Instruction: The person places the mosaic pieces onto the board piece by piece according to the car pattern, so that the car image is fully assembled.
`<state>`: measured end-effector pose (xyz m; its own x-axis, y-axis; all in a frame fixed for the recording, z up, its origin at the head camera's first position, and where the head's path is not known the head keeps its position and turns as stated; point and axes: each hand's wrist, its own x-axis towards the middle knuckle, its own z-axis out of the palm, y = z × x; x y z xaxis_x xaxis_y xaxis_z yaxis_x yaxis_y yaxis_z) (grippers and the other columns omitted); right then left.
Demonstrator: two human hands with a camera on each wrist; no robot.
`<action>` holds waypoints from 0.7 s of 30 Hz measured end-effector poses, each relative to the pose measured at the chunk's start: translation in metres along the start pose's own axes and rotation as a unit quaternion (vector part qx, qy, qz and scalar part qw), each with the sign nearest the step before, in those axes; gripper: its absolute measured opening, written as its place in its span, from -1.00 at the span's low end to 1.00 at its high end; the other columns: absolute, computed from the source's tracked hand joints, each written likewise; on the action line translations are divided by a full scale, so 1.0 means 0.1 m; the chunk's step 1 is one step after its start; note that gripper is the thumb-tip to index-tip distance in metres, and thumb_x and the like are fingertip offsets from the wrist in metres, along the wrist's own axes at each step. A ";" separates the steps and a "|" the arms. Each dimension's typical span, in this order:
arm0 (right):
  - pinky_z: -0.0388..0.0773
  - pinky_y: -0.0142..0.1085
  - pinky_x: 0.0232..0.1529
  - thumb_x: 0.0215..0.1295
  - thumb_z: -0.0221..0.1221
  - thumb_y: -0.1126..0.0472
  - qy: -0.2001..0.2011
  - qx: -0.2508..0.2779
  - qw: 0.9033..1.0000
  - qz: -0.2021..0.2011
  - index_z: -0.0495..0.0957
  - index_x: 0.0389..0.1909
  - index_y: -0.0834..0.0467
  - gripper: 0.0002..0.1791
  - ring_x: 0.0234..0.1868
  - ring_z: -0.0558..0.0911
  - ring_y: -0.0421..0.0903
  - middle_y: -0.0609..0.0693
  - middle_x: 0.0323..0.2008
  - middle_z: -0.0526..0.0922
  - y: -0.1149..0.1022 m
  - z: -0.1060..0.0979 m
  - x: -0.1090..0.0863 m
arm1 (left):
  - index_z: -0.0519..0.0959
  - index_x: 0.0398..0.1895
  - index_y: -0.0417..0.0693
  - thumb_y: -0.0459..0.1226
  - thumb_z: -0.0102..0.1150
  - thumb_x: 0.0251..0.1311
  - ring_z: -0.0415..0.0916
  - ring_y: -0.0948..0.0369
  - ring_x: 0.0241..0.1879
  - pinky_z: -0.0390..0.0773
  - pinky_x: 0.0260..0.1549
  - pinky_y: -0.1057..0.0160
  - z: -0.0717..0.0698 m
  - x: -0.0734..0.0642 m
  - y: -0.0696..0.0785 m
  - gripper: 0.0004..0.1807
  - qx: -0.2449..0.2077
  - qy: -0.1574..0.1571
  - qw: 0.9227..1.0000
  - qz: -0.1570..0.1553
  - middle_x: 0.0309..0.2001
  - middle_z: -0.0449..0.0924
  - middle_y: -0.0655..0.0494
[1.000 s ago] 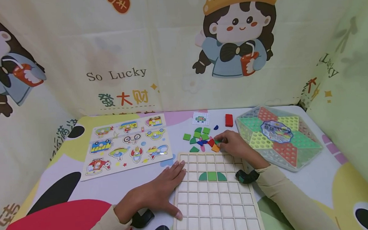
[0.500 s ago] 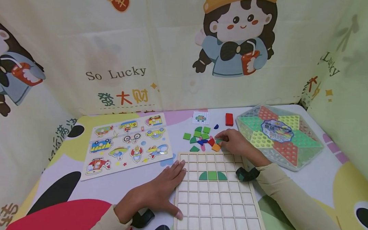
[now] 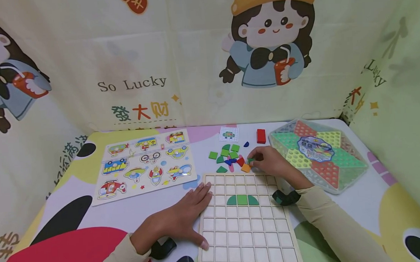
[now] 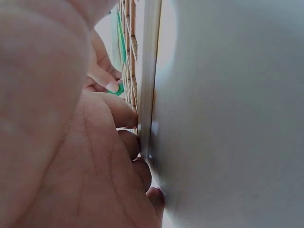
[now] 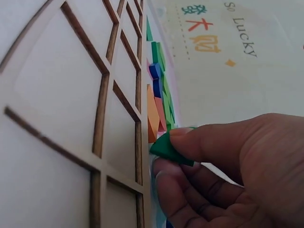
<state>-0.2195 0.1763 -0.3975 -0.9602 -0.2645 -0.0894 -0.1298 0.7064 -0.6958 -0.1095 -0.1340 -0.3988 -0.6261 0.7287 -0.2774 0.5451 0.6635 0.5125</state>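
Observation:
A wooden grid board (image 3: 248, 239) lies in front of me. On it, a green square (image 3: 242, 200) sits between two green quarter-circle pieces, one left (image 3: 232, 200) and one right (image 3: 253, 200). My left hand (image 3: 180, 218) rests along the board's left edge, fingers extended and thumb spread toward the near corner. Beyond the far right corner, my right hand (image 3: 269, 161) pinches a green quarter-circle piece (image 5: 173, 148) between thumb and fingers. Beside those fingertips are an orange piece (image 3: 245, 168) and a red piece (image 3: 240, 161).
Behind the board, loose green squares (image 3: 225, 153) and blue pieces (image 3: 230, 161) lie scattered. A pattern card (image 3: 228, 134) and a red block (image 3: 261, 136) are farther back. At left is a vehicle puzzle board (image 3: 144, 165); at right, a hexagonal game box (image 3: 318, 155).
My right hand has shifted slightly right, drawing the pinched green piece a little away from the red and orange pieces. My left hand and the board have stayed put.

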 end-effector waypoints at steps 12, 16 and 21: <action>0.57 -0.15 -0.10 0.21 0.22 0.46 0.017 0.003 1.000 -0.026 0.67 -0.15 0.24 -0.79 -0.20 0.55 0.02 0.08 -0.18 0.65 0.00 -0.01 -0.05 | -0.12 0.56 -0.05 0.35 0.35 -0.18 -0.51 0.10 0.50 -0.26 0.40 -0.08 0.03 0.00 -0.01 0.34 0.007 -0.002 1.000 -0.003 0.56 -0.42 0.09; 0.58 -0.14 -0.11 0.18 0.26 0.43 0.045 -0.002 0.999 -0.028 0.69 -0.24 0.20 -0.85 -0.22 0.58 0.00 0.04 -0.24 0.67 -0.02 -0.01 -0.06 | -0.12 0.56 -0.06 0.35 0.35 -0.18 -0.50 0.09 0.50 -0.26 0.40 -0.08 0.02 0.01 -0.01 0.35 0.012 -0.003 1.000 -0.005 0.56 -0.42 0.09; 0.56 -0.15 -0.13 0.17 0.30 0.37 0.046 -0.006 0.999 -0.024 0.73 -0.27 0.18 -0.88 -0.23 0.57 -0.01 0.01 -0.30 0.69 -0.03 -0.02 -0.08 | -0.11 0.56 -0.05 0.35 0.36 -0.19 -0.49 0.09 0.51 -0.26 0.40 -0.08 0.01 0.01 -0.01 0.34 0.011 -0.004 1.000 -0.009 0.56 -0.41 0.09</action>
<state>-0.2120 0.1774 -0.3933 -0.9714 -0.2373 0.0102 -0.1788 0.7024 -0.6890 -0.1102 -0.1334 -0.4004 -0.6317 0.7182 -0.2919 0.5464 0.6796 0.4894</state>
